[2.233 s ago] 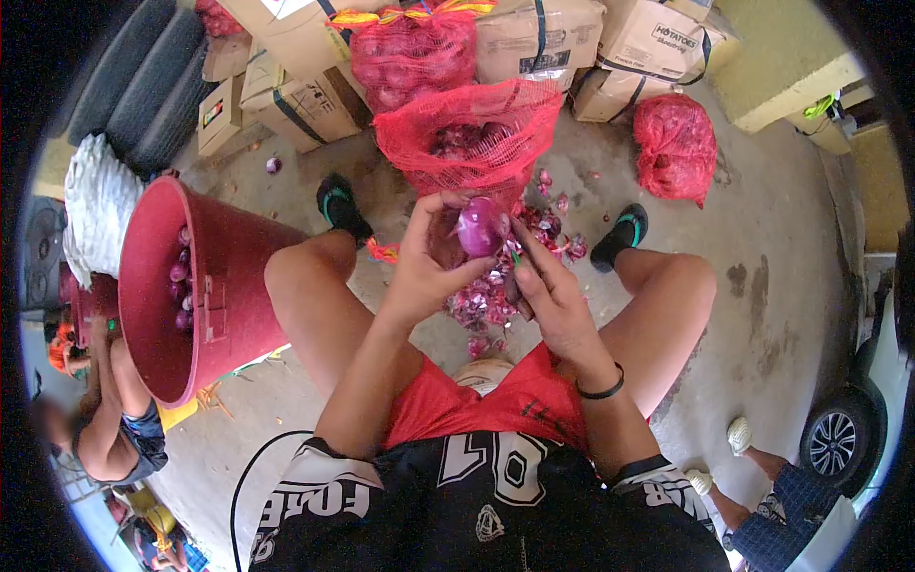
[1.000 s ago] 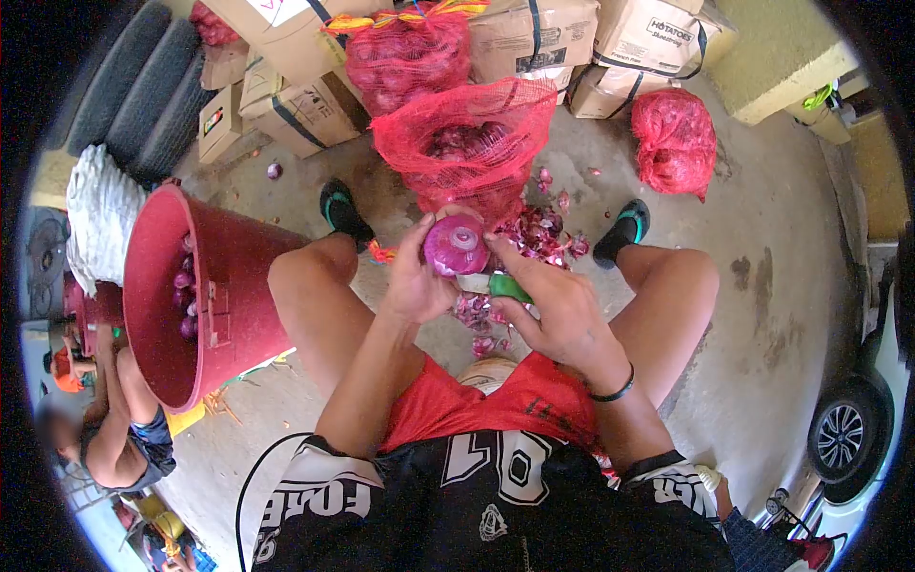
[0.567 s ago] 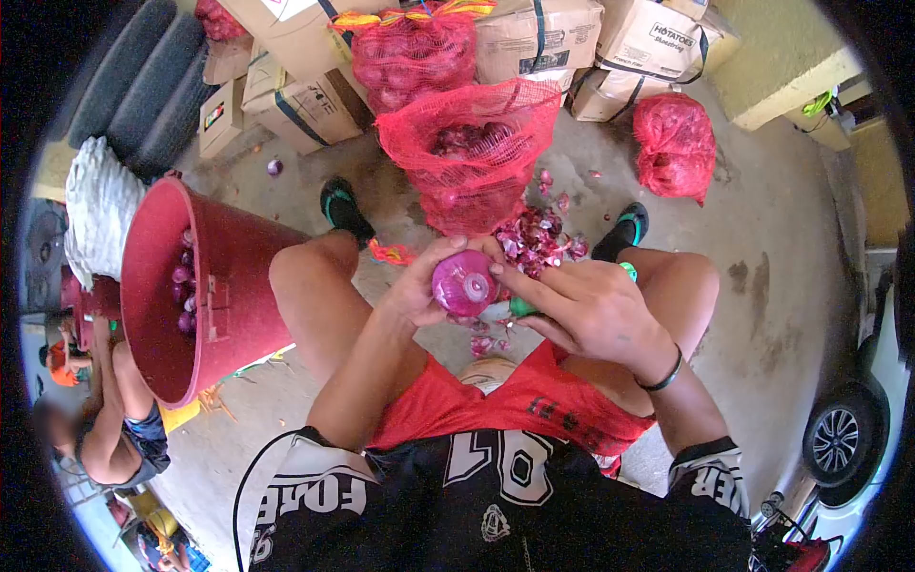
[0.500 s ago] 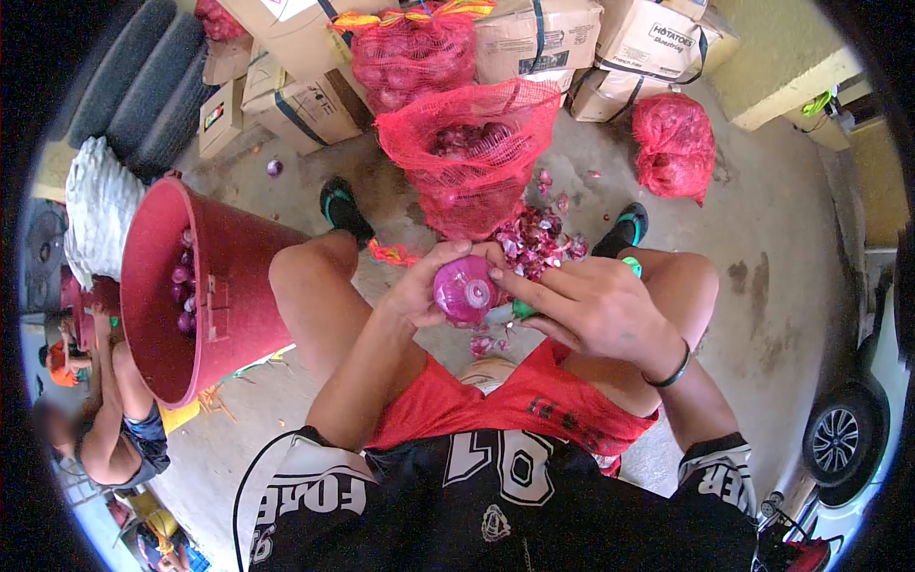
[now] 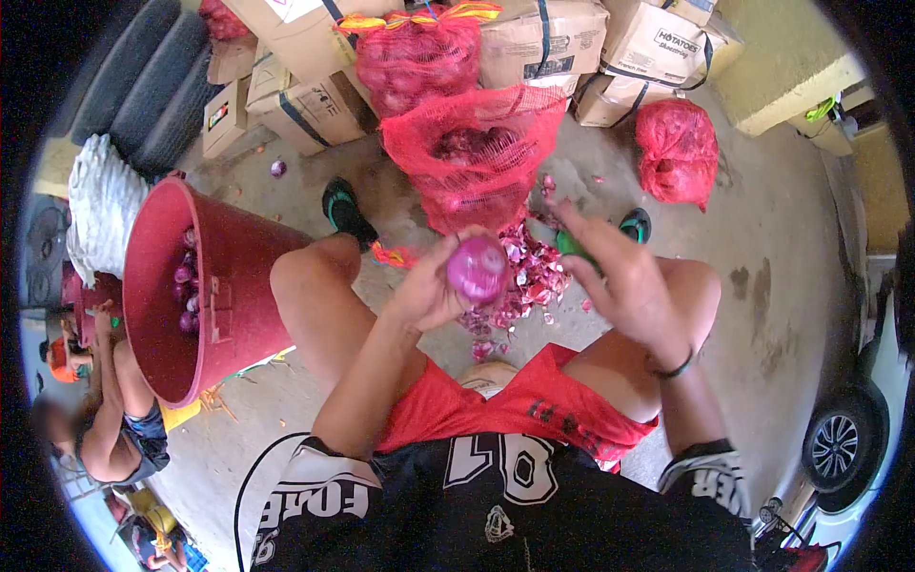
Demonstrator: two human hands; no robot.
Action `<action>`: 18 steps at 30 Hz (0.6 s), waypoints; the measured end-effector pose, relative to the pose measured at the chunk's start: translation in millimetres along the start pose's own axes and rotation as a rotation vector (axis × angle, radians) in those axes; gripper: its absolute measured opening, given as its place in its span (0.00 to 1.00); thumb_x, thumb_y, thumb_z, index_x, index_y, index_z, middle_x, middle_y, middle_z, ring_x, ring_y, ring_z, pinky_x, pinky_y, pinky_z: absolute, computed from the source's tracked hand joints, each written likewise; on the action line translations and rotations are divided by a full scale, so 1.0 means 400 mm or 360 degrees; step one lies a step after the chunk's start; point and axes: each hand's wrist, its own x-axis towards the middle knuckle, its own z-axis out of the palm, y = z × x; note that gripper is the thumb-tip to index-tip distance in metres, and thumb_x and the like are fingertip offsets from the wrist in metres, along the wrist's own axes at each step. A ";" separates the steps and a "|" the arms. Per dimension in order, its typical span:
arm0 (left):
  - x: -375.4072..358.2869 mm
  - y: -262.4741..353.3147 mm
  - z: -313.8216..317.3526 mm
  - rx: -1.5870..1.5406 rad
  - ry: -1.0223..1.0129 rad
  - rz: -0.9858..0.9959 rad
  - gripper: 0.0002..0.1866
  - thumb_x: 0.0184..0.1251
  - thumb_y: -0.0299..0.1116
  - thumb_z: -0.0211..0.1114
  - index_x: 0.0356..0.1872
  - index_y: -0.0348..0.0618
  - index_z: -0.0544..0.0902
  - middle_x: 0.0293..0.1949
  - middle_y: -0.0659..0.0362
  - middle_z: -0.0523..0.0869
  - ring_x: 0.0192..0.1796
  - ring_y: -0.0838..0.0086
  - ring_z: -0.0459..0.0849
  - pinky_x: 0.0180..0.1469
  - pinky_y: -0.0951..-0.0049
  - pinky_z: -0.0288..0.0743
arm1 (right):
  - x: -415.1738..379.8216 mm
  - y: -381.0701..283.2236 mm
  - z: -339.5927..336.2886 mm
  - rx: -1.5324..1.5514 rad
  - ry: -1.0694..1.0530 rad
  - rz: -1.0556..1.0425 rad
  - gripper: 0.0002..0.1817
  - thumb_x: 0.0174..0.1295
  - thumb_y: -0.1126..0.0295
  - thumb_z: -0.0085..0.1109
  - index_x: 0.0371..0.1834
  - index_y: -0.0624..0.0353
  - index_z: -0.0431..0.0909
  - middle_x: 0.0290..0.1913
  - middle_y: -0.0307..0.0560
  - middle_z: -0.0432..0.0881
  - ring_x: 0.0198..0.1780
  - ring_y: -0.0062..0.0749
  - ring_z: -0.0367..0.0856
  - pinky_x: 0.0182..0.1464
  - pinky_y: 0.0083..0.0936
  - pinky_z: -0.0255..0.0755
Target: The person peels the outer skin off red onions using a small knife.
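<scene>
My left hand (image 5: 427,289) is closed around a peeled red onion (image 5: 477,271), its smooth purple side facing up. Apart from it on the right, my right hand (image 5: 620,276) is wrapped on the green handle of a knife (image 5: 576,250); motion smears the fingers, and the blade is hard to make out. Below both hands, a heap of onion skins (image 5: 534,278) lies on the floor between my legs. Just beyond stands an open red mesh sack (image 5: 472,181) with onions inside.
A big red tub (image 5: 253,305) holding several onions leans by my left leg. Tied onion sacks (image 5: 675,153) and cardboard boxes (image 5: 548,38) stand farther back. One loose onion (image 5: 277,169) lies on the floor. Another person (image 5: 119,410) sits at far left; a car wheel (image 5: 837,434) is at right.
My right hand has swung away from the onion, up and to the right, with the knife. The onion has shifted slightly up and right in my left hand.
</scene>
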 end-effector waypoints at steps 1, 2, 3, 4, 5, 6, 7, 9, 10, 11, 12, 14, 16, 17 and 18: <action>0.009 0.006 0.005 -0.0052 0.0065 0.0080 0.31 0.70 0.57 0.53 0.63 0.45 0.67 0.56 0.53 0.78 0.53 0.64 0.82 0.49 0.62 0.82 | -0.016 -0.017 0.030 0.0124 0.0018 0.0126 0.31 0.59 0.74 0.61 0.68 0.58 0.66 0.44 0.59 0.81 0.45 0.54 0.81 0.48 0.39 0.77; 0.014 0.012 0.010 -0.0101 0.0135 0.0161 0.29 0.72 0.56 0.52 0.64 0.47 0.67 0.56 0.53 0.78 0.54 0.64 0.82 0.50 0.61 0.83 | -0.033 -0.036 0.058 0.0377 -0.0045 0.0296 0.30 0.61 0.73 0.60 0.68 0.60 0.65 0.51 0.62 0.79 0.52 0.55 0.79 0.55 0.38 0.74; 0.014 0.017 0.015 -0.0306 0.0104 0.0256 0.23 0.72 0.44 0.58 0.62 0.49 0.66 0.54 0.54 0.79 0.56 0.63 0.81 0.59 0.58 0.78 | -0.047 -0.052 0.095 0.0444 0.0036 0.0279 0.30 0.62 0.73 0.59 0.69 0.61 0.65 0.53 0.63 0.78 0.54 0.55 0.79 0.57 0.38 0.73; 0.013 0.020 0.010 -0.0240 0.0132 0.0303 0.24 0.71 0.43 0.60 0.62 0.49 0.66 0.55 0.54 0.79 0.55 0.63 0.81 0.58 0.58 0.78 | -0.056 -0.068 0.126 0.0511 0.0119 0.0271 0.30 0.63 0.73 0.59 0.69 0.62 0.64 0.56 0.64 0.77 0.56 0.55 0.78 0.60 0.38 0.71; 0.013 0.020 0.006 -0.0176 0.0155 0.0341 0.25 0.69 0.43 0.62 0.62 0.50 0.66 0.55 0.54 0.79 0.55 0.63 0.81 0.58 0.58 0.78 | -0.058 -0.083 0.143 0.0576 0.0109 0.0304 0.30 0.63 0.73 0.58 0.69 0.63 0.64 0.57 0.64 0.77 0.57 0.55 0.78 0.60 0.38 0.71; 0.015 0.017 0.004 -0.0113 0.0171 0.0374 0.26 0.67 0.42 0.65 0.62 0.50 0.65 0.55 0.54 0.79 0.55 0.63 0.81 0.58 0.58 0.78 | -0.061 -0.097 0.156 0.0636 0.0102 0.0340 0.30 0.64 0.73 0.58 0.69 0.63 0.63 0.58 0.64 0.76 0.58 0.54 0.78 0.60 0.37 0.71; 0.019 0.011 0.005 -0.0031 0.0216 0.0409 0.28 0.66 0.44 0.66 0.62 0.49 0.65 0.55 0.55 0.79 0.55 0.64 0.81 0.57 0.60 0.79 | -0.062 -0.104 0.163 0.0689 0.0096 0.0373 0.30 0.64 0.73 0.57 0.69 0.64 0.63 0.59 0.64 0.75 0.58 0.54 0.78 0.61 0.37 0.70; 0.027 0.000 0.012 0.0128 0.0302 0.0496 0.33 0.62 0.49 0.68 0.64 0.48 0.65 0.55 0.57 0.79 0.55 0.66 0.82 0.55 0.63 0.80 | -0.061 -0.108 0.170 0.0663 0.0144 0.0381 0.29 0.64 0.73 0.57 0.69 0.66 0.62 0.60 0.64 0.75 0.59 0.53 0.77 0.60 0.36 0.70; 0.028 0.001 0.015 0.0143 0.0265 0.0470 0.34 0.62 0.49 0.69 0.63 0.48 0.65 0.55 0.57 0.79 0.55 0.66 0.82 0.55 0.63 0.80 | -0.061 -0.108 0.170 0.0649 0.0163 0.0378 0.29 0.65 0.73 0.57 0.69 0.66 0.62 0.60 0.64 0.75 0.59 0.53 0.77 0.60 0.36 0.70; 0.026 0.004 0.019 0.0159 0.0231 0.0447 0.34 0.61 0.49 0.69 0.63 0.49 0.65 0.55 0.57 0.80 0.55 0.66 0.82 0.56 0.63 0.79 | -0.060 -0.108 0.165 0.0662 0.0140 0.0415 0.29 0.65 0.73 0.57 0.69 0.67 0.62 0.60 0.64 0.75 0.59 0.53 0.77 0.61 0.36 0.70; 0.024 0.009 0.024 0.0177 0.0199 0.0426 0.34 0.60 0.49 0.70 0.63 0.49 0.65 0.55 0.57 0.80 0.55 0.66 0.82 0.56 0.64 0.79 | -0.058 -0.110 0.158 0.0677 0.0118 0.0450 0.29 0.65 0.73 0.57 0.69 0.67 0.63 0.61 0.64 0.75 0.60 0.54 0.77 0.61 0.36 0.70; 0.022 0.009 0.034 0.0142 0.0223 0.0445 0.33 0.61 0.47 0.70 0.63 0.50 0.64 0.54 0.56 0.79 0.54 0.66 0.82 0.55 0.64 0.80 | -0.055 -0.112 0.156 0.0682 0.0112 0.0465 0.28 0.64 0.73 0.57 0.68 0.68 0.63 0.60 0.64 0.75 0.59 0.53 0.78 0.60 0.35 0.71; 0.022 0.006 0.035 0.0136 0.0249 0.0475 0.32 0.61 0.45 0.70 0.62 0.50 0.65 0.54 0.55 0.79 0.54 0.66 0.82 0.54 0.64 0.80 | -0.053 -0.110 0.161 0.0660 0.0150 0.0426 0.28 0.64 0.74 0.57 0.68 0.67 0.65 0.59 0.64 0.76 0.56 0.53 0.79 0.58 0.35 0.72; 0.022 0.004 0.034 0.0145 0.0264 0.0497 0.32 0.61 0.44 0.70 0.62 0.50 0.65 0.54 0.55 0.79 0.54 0.65 0.82 0.54 0.63 0.80 | -0.052 -0.110 0.164 0.0633 0.0181 0.0381 0.27 0.64 0.74 0.57 0.67 0.67 0.66 0.56 0.63 0.77 0.53 0.51 0.80 0.56 0.35 0.72; 0.022 0.003 0.032 0.0154 0.0277 0.0518 0.31 0.61 0.44 0.70 0.61 0.50 0.65 0.54 0.55 0.79 0.54 0.65 0.81 0.54 0.63 0.81 | -0.048 -0.109 0.169 0.0605 0.0213 0.0336 0.27 0.63 0.75 0.57 0.67 0.66 0.67 0.54 0.63 0.78 0.49 0.50 0.81 0.54 0.35 0.73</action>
